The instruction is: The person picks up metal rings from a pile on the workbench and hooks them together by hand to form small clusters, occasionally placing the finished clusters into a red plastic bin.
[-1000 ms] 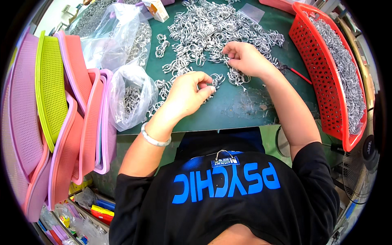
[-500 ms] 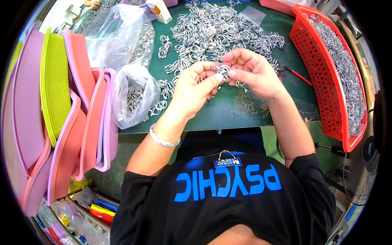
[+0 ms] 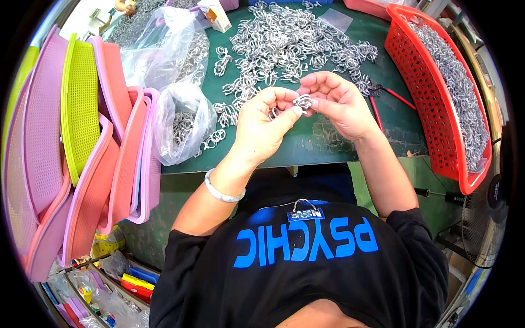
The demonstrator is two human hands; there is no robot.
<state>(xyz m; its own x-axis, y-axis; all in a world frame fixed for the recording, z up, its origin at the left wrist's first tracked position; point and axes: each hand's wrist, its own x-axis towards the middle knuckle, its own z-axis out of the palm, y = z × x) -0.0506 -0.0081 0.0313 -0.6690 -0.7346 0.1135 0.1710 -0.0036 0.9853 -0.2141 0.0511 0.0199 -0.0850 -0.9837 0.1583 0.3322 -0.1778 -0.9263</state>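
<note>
Over the near side of the green table, a silver metal ring (image 3: 302, 101) is pinched between my two hands. My left hand (image 3: 266, 121) has thumb and forefinger on its left side, and another ring (image 3: 273, 113) shows under those fingers. My right hand (image 3: 340, 105) grips the same ring from the right with its thumb and bent fingers. Just beyond both hands spreads a large pile of similar silver rings (image 3: 284, 41). Red-handled pliers (image 3: 394, 97) lie on the table to the right of my right hand.
A red basket (image 3: 424, 98) full of silver pieces stands at the right. To the left, an open plastic bag (image 3: 183, 128) holds more rings beside stacked pink, purple and green baskets (image 3: 82, 115). A small box (image 3: 215, 15) sits at the back. Far left, another person's hand (image 3: 128, 9) shows.
The held ring has turned and shifted slightly right between my fingers. More of the pliers shows beside my right hand. My head view has moved a little.
</note>
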